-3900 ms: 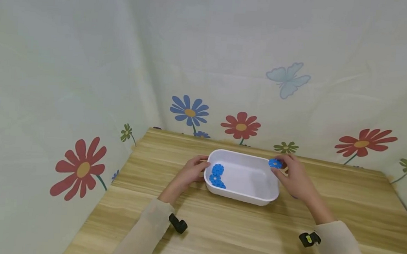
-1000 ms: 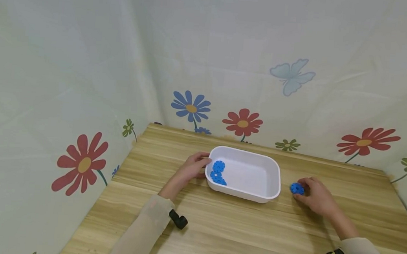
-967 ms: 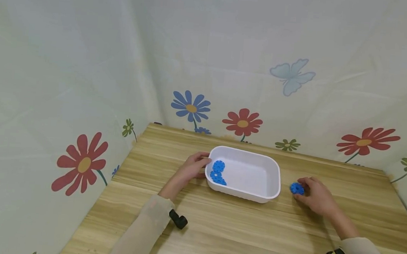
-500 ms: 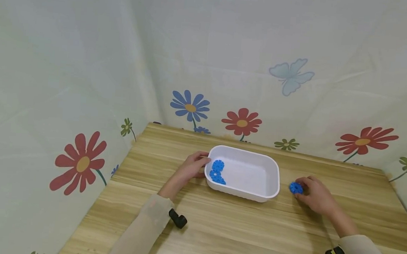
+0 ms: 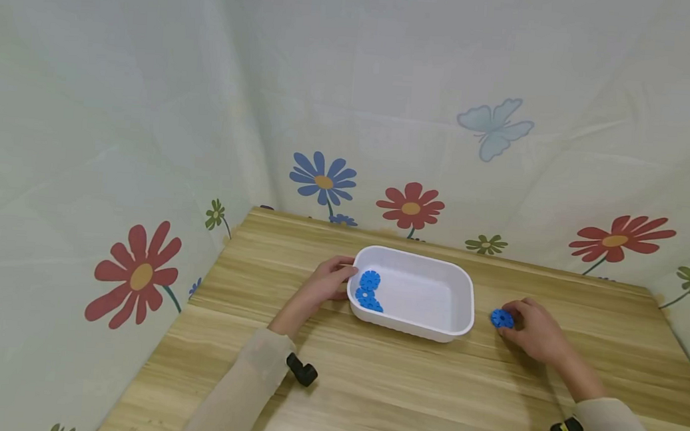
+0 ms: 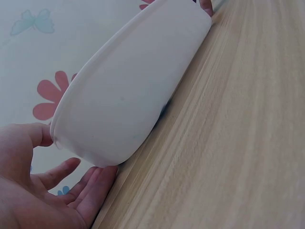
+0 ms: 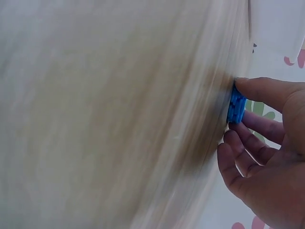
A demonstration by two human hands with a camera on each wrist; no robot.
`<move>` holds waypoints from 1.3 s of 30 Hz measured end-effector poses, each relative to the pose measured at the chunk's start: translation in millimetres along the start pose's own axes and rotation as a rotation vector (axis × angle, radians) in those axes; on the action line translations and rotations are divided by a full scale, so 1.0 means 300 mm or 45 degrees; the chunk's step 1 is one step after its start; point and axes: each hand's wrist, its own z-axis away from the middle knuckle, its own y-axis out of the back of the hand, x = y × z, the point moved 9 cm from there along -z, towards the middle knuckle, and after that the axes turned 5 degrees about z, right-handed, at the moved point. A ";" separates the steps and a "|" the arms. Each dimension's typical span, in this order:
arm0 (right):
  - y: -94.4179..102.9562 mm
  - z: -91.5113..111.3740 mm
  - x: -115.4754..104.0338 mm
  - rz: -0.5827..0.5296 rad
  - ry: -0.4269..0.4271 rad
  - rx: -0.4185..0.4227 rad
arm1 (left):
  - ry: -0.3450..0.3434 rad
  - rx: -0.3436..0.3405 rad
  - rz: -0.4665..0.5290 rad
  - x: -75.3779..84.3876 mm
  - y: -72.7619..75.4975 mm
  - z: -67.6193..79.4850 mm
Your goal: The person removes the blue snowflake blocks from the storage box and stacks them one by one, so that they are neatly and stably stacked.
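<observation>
A white oblong plastic tray [image 5: 457, 335] stands on the wooden table. Several blue snowflake discs [image 5: 369, 280] lie against its left end inside. At that left end, my left hand [image 5: 323, 285] rests against the outer wall; in the left wrist view, the thumb touches the rim and the relaxed fingertips [image 6: 107, 175] touch the lower wall. To the right of the tray, my right hand [image 5: 536, 330] pinches a low stack of blue snowflake discs [image 5: 501, 318] by the edges. The right wrist view has this stack [image 7: 236, 105] edge-on, at the table surface.
The wooden tabletop [image 5: 387, 385] runs back to a pale cloth backdrop [image 5: 378, 77] printed with flowers and a butterfly. Each sleeve carries a black wrist camera [image 5: 301, 371]. The tray's raised walls surround the discs inside.
About four seconds ago my right hand held a blue disc over the tray's right rim. Since then it has moved right and down to the stack. Over the last second both hands stay put.
</observation>
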 end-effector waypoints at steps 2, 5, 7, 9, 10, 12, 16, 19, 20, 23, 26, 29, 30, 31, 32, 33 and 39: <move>0.000 -0.001 0.002 -0.009 -0.007 -0.001 | -0.002 -0.006 0.006 -0.001 -0.001 -0.002; -0.004 -0.005 0.006 -0.020 -0.019 -0.006 | -0.004 -0.008 0.008 -0.001 0.000 0.000; -0.007 -0.007 0.008 -0.023 -0.027 -0.009 | -0.008 -0.006 -0.002 0.001 0.001 0.004; -0.008 -0.009 0.010 -0.027 -0.028 -0.009 | -0.012 -0.003 -0.009 0.004 0.001 0.008; -0.008 -0.008 0.010 -0.028 -0.029 -0.008 | -0.013 -0.002 -0.014 0.005 0.001 0.009; -0.005 -0.006 0.011 -0.030 -0.023 -0.005 | -0.009 -0.002 -0.020 0.004 0.001 0.011; 0.021 0.007 -0.020 -0.043 -0.010 0.014 | 0.000 -0.004 -0.029 -0.001 -0.002 0.009; 0.066 0.017 -0.098 -0.045 0.036 0.123 | 0.004 0.003 -0.041 -0.002 0.000 0.008; 0.083 0.020 -0.131 -0.054 0.049 0.175 | 0.006 0.007 -0.044 -0.002 0.001 0.007; 0.123 0.017 -0.243 -0.121 0.113 0.335 | 0.003 0.010 -0.044 -0.001 0.004 0.007; 0.121 -0.008 -0.352 -0.252 0.173 0.367 | -0.004 0.013 -0.031 -0.003 0.010 0.007; 0.074 -0.047 -0.445 -0.343 0.231 0.298 | -0.005 0.017 -0.017 -0.009 0.014 0.009; 0.052 -0.059 -0.472 -0.367 0.243 0.263 | -0.004 0.018 -0.013 -0.011 0.015 0.010; 0.029 -0.071 -0.495 -0.387 0.251 0.231 | -0.006 0.014 -0.012 -0.011 0.013 0.011; 0.007 -0.082 -0.516 -0.397 0.259 0.201 | -0.006 0.012 -0.013 -0.011 0.012 0.012; -0.015 -0.093 -0.534 -0.406 0.262 0.170 | -0.009 0.006 -0.011 -0.010 0.009 0.011; -0.118 -0.176 -0.621 -0.347 0.297 -0.014 | -0.038 -0.012 -0.014 0.004 -0.004 0.007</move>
